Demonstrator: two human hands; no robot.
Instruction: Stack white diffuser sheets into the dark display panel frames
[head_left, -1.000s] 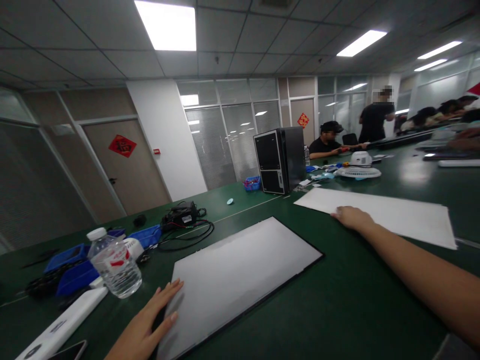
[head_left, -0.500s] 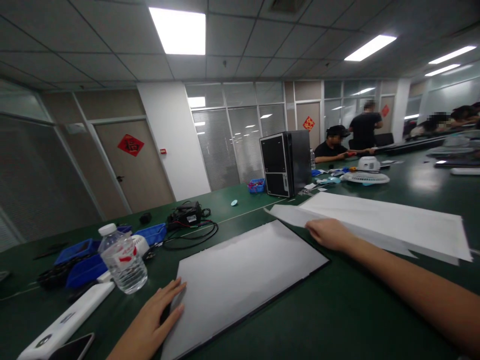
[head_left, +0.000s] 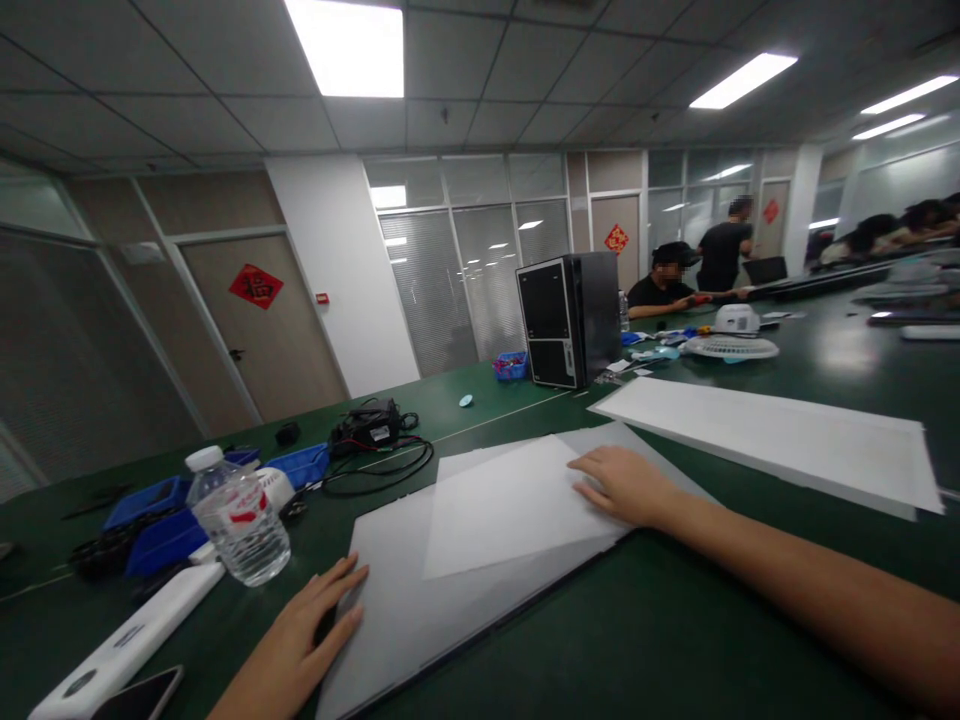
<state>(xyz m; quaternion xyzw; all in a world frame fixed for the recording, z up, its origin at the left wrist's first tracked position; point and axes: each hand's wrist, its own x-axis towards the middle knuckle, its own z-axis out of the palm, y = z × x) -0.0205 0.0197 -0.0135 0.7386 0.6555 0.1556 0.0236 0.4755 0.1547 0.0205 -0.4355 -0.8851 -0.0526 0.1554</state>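
A flat grey-white panel with a thin dark edge [head_left: 390,620] lies on the green table in front of me. Over its upper right part rests a translucent white sheet [head_left: 487,510], turned at an angle and reaching past the panel's far and right edges. My right hand [head_left: 619,485] lies on this sheet near its right side, fingers stretched out. At the panel's left edge is my left hand [head_left: 315,620], its fingers apart and the tips touching the border. To the right, more white sheets [head_left: 780,440] lie in a stack.
Left of the panel stand a water bottle [head_left: 238,515], a long white device [head_left: 127,640], a phone [head_left: 142,695] and blue bins [head_left: 161,540]. A black adapter with cables [head_left: 371,430] lies behind. A computer tower [head_left: 570,320] stands farther back, with a person [head_left: 667,285] seated beyond it.
My right hand has moved left from the stack, bringing a white sheet over the panel, and its fingers have opened out. The left hand has stayed at the panel's left edge.
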